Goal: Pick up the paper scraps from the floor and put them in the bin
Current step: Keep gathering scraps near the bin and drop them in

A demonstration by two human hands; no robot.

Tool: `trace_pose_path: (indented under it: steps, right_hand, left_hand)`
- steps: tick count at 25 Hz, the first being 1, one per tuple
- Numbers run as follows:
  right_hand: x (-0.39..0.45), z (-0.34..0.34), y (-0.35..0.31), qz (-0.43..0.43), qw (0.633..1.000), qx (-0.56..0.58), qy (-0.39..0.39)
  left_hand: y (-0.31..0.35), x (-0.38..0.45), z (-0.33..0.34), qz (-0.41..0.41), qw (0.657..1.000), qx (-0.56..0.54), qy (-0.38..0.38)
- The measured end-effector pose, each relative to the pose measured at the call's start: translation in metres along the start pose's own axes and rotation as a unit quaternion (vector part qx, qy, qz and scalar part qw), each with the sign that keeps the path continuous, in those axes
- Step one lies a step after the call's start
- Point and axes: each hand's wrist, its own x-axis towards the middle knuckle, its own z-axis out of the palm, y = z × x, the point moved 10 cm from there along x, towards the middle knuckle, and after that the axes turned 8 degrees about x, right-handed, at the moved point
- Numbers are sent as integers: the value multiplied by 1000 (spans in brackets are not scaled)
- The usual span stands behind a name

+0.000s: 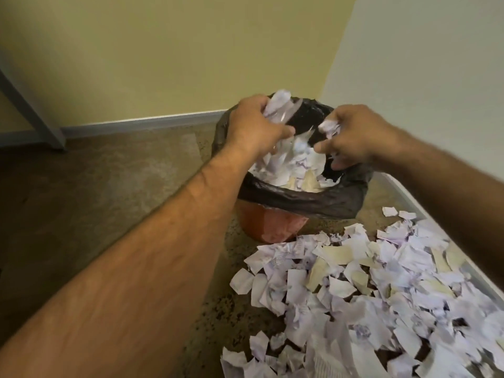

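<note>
Currently both hands are above the bin [275, 226]: left hand [255, 126] grip clutches paper scraps [278, 106]; right hand [354, 137] grip pinches a scrap [328, 128]. Floor pile [381, 296] at 5 o'clock.

Over the bin [275, 227], the left hand [255, 125] and right hand [354, 135] each clutched paper scraps [278, 106]; more scraps [368, 296] littered the floor [122, 186].

Speckled brown floor [136, 186] carries an orange bin [272, 225] with a black liner, standing directly beneath both hands — and a wide heap of torn paper scraps [368, 296], below the right forearm.
</note>
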Motion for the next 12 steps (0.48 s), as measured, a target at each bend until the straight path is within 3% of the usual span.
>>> trace_pose_path:
  steps: [3,5,7,9,12]
  right_hand:
    - [6,4,8,-37,988,-152,9]
    - [4,4,4,-90,971,-220,20]
    - [-4,4,-3,-153,956,-248,42]
    - [-25,-2,-20,-245,938,-226,92]
    - [-85,-10,-42,-411,892,-132,137]
  left_hand:
    - [6,3,16,48,958,278,-57]
    - [5,2,30,56,906,399,-129]
    - [3,-2,38,72,860,482,-150]
    - [20,-13,28,114,854,499,-93]
    - [65,-51,8,270,859,434,26]
